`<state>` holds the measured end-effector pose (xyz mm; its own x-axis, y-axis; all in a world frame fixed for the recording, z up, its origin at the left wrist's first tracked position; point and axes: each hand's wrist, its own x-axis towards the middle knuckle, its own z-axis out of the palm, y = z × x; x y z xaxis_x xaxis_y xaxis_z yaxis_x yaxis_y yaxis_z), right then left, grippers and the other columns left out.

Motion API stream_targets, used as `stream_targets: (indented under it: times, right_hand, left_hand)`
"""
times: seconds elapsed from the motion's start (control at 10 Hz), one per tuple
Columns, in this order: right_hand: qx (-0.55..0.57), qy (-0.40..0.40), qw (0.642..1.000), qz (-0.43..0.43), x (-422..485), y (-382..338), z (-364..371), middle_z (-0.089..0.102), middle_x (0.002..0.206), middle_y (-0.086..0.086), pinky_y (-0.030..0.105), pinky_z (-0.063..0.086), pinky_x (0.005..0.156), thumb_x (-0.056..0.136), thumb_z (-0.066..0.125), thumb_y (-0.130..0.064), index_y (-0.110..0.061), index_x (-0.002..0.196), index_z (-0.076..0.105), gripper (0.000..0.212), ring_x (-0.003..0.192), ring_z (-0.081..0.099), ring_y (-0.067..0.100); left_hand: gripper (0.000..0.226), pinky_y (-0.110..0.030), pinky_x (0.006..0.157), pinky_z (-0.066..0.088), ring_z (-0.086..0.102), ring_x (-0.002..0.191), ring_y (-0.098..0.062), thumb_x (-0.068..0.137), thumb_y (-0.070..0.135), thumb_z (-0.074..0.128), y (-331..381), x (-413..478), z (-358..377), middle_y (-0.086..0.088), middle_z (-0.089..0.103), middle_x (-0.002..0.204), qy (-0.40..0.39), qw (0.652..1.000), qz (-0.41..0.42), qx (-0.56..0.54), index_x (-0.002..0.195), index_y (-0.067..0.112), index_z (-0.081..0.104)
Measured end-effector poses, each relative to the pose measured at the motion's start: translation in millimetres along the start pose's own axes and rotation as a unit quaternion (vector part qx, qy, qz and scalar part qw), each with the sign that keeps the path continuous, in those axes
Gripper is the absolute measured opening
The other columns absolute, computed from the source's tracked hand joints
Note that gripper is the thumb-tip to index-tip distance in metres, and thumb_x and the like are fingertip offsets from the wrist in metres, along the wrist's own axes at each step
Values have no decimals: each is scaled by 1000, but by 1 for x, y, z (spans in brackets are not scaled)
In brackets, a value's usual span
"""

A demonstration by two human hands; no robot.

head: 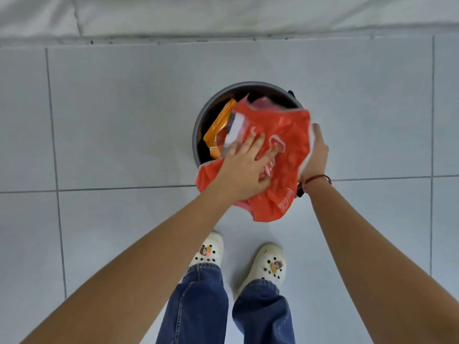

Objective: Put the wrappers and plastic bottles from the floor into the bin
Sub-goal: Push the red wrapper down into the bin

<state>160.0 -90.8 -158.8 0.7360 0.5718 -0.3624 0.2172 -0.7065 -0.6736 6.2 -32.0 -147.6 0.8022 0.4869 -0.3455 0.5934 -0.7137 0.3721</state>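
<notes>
A round grey bin [198, 125] stands on the tiled floor in front of me. Over its near right rim hangs a large crumpled red plastic wrapper [285, 135] with white lettering. My left hand [246, 167] lies flat on top of the wrapper, fingers spread and curling into it. My right hand [316, 150] grips the wrapper's right edge from the side. Inside the bin an orange wrapper [218, 125] leans against the left wall, with a clear plastic piece [234, 130] beside it. The bin's right half is hidden by the red wrapper.
Pale grey floor tiles [119, 115] surround the bin. A wall base [223, 38] runs across the top behind it. My feet in white clogs [269, 263] stand just short of the bin, below blue jeans.
</notes>
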Motion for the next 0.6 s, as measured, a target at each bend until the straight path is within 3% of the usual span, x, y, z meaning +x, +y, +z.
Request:
stream_targets:
  times: [0.1, 0.3, 0.4, 0.5, 0.6]
  right_hand:
    - [-38, 3, 999, -34, 4, 3, 4, 59, 78, 7, 28, 37, 61, 94, 46, -19, -11, 99, 50, 10, 73, 57, 31]
    - [-61, 24, 997, -51, 10, 8, 12, 67, 91, 14, 31, 42, 64, 96, 44, -22, -11, 103, 50, 14, 80, 61, 34]
    - [-93, 15, 995, -27, 3, 3, 10, 62, 112, 15, 37, 45, 77, 96, 44, -23, -11, 124, 45, 30, 102, 57, 35]
    - [-243, 16, 970, -3, -13, -8, 1, 38, 144, 15, 48, 32, 105, 97, 43, -34, -6, 145, 20, 60, 130, 37, 31]
    - [-309, 10, 950, -37, -45, -33, -19, 24, 153, 18, 52, 20, 113, 97, 42, -36, -5, 146, 16, 63, 139, 24, 33]
  left_hand:
    - [63, -53, 118, 4, -4, 148, -30, 95, 53, 33, -20, 16, 25, -11, -2, 161, -132, 988, -46, 66, 150, 33, 8]
    - [68, -57, 117, -1, -15, 146, -32, 96, 56, 29, -41, 48, 41, -10, -17, 159, -198, 967, -57, 148, 150, 33, -5]
    - [62, -61, 114, -3, 1, 147, -33, 95, 45, 41, -24, 39, 27, -14, 7, 160, -158, 976, -80, 125, 149, 26, 17]
    - [50, -60, 114, 5, 24, 141, -29, 92, 35, 48, -8, 20, -2, -12, 37, 146, -56, 991, -83, 86, 137, 16, 39]
    - [47, -58, 115, 6, 24, 142, -28, 93, 34, 46, -2, -2, -46, -11, 39, 145, -29, 991, -71, 108, 135, 15, 42]
